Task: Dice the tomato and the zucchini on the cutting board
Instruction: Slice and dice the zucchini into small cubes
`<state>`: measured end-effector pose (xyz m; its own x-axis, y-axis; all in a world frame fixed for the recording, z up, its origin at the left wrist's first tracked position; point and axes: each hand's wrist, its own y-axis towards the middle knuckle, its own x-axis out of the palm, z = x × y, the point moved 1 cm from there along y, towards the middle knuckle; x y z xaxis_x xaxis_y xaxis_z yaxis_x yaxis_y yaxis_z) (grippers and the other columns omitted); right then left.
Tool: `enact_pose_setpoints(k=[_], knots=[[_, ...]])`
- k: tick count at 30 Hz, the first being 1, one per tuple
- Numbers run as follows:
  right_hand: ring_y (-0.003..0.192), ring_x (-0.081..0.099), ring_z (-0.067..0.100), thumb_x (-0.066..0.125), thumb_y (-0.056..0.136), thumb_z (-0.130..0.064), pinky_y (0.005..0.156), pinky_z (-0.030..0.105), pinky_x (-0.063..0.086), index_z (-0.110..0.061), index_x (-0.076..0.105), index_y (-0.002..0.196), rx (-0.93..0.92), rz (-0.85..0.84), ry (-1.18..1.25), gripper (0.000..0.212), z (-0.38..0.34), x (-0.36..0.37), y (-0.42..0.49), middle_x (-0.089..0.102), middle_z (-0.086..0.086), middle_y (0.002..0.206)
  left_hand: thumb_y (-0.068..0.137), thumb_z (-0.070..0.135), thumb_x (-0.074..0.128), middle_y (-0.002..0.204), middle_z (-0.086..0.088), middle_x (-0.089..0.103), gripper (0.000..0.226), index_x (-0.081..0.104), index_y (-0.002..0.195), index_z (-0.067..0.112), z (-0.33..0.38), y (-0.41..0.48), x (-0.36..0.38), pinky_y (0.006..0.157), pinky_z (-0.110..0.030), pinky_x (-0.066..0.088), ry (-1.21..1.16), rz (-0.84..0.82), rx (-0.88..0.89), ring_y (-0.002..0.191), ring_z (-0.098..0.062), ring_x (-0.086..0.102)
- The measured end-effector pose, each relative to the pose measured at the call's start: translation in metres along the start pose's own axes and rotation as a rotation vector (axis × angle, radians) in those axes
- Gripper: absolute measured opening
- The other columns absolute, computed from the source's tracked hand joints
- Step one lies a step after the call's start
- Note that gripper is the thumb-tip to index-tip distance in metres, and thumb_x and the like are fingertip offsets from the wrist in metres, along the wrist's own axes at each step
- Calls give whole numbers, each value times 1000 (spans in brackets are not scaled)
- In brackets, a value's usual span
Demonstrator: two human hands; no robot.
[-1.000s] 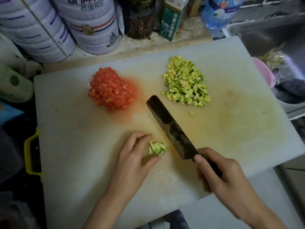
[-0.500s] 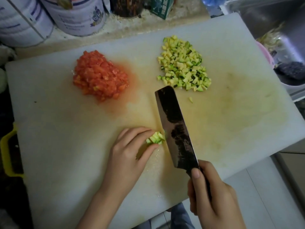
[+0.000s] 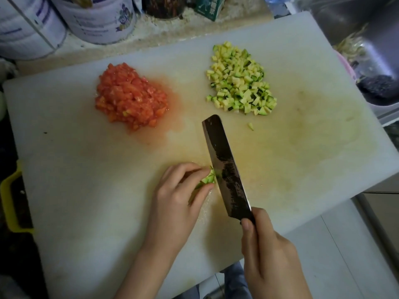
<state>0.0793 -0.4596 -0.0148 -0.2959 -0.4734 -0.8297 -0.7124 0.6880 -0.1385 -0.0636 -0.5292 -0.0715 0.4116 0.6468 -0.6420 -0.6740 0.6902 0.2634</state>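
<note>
On the white cutting board (image 3: 86, 180) lie a heap of diced tomato (image 3: 129, 96) at the upper left and a heap of diced zucchini (image 3: 239, 80) at the upper right. My left hand (image 3: 179, 197) pinches a small bunch of zucchini pieces (image 3: 208, 180) near the board's front, fingers curled over them. My right hand (image 3: 267, 253) grips the handle of a dark cleaver (image 3: 224, 169). Its blade stands edge down right against the held pieces, on their right side. One stray zucchini cube (image 3: 250, 126) lies apart below the green heap.
Large tins (image 3: 101, 20) and a green carton (image 3: 211, 7) stand along the counter behind the board. A sink (image 3: 362, 29) with scraps and a dark scrubber (image 3: 380, 85) is at the right. A yellow handle (image 3: 8, 199) shows at the left edge. The board's front overhangs the counter.
The cleaver has swung from a slanted pose to the right into a nearly straight line and closed against the zucchini pieces. My left hand tightened on them. The camera tipped down.
</note>
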Motion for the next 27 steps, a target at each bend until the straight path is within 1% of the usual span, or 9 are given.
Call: enact_pose_setpoints(k=[4,9,10,12,16,19,21,24,27], knots=[[35,21,16,27,95,-42,34,12,10,-32,22,83,49,-61,-60,16,-6,9,3,18,-13,44,86,14,73,99,-4,66,19,75,102,6,-1,1,2,89,-18,45,-15,24,-9,92,-18,61],[39,45,17,23,95,-55,36,30,33,-33,32,78,66,-69,176,29,0,-2,24,46,1,46,85,25,72,105,1,64,32,71,113,9,-4,-1,-1,85,-24,51,-76,-11,-54,91,-13,63],[40,47,18,23,94,-58,40,38,37,-34,35,79,70,-71,205,31,2,-6,27,50,3,49,85,29,70,107,4,63,37,68,117,11,-4,-1,-2,85,-20,50,-91,-28,-74,91,-10,61],[41,47,21,23,89,-60,40,41,36,-36,37,79,71,-77,230,30,3,-17,25,52,9,53,85,37,67,110,10,59,45,63,124,14,-3,-2,-5,88,-10,44,-117,-67,-110,93,-2,58],[39,48,16,21,87,-62,38,27,35,-40,37,82,25,-80,160,28,2,-24,13,54,8,55,86,33,70,113,9,60,42,63,122,14,-3,-6,-8,91,-5,41,-161,-75,-122,97,2,58],[37,45,7,16,93,-64,37,12,25,-40,36,84,-21,-79,86,31,5,-20,9,53,3,53,88,24,69,112,3,64,27,69,111,10,-5,-6,-7,89,-17,50,-146,-42,-97,97,-7,63],[37,43,6,17,94,-63,37,13,25,-40,36,86,-9,-79,83,31,3,-16,7,49,2,49,86,14,72,109,1,66,19,72,104,6,-6,-5,-6,91,-22,51,-114,-7,-69,97,-13,65],[38,39,7,23,97,-50,37,10,20,-39,35,89,-48,-60,-14,18,-1,-15,6,35,-5,43,82,4,77,103,-3,68,16,74,98,3,-6,-3,-4,94,-16,46,-68,21,-32,96,-15,64],[35,40,18,19,100,-46,34,20,21,-28,37,86,-55,-111,-141,30,-5,-11,8,31,-4,45,80,2,77,100,-5,70,15,75,95,1,-5,-3,-3,90,-21,49,-61,32,-20,93,-18,65]])
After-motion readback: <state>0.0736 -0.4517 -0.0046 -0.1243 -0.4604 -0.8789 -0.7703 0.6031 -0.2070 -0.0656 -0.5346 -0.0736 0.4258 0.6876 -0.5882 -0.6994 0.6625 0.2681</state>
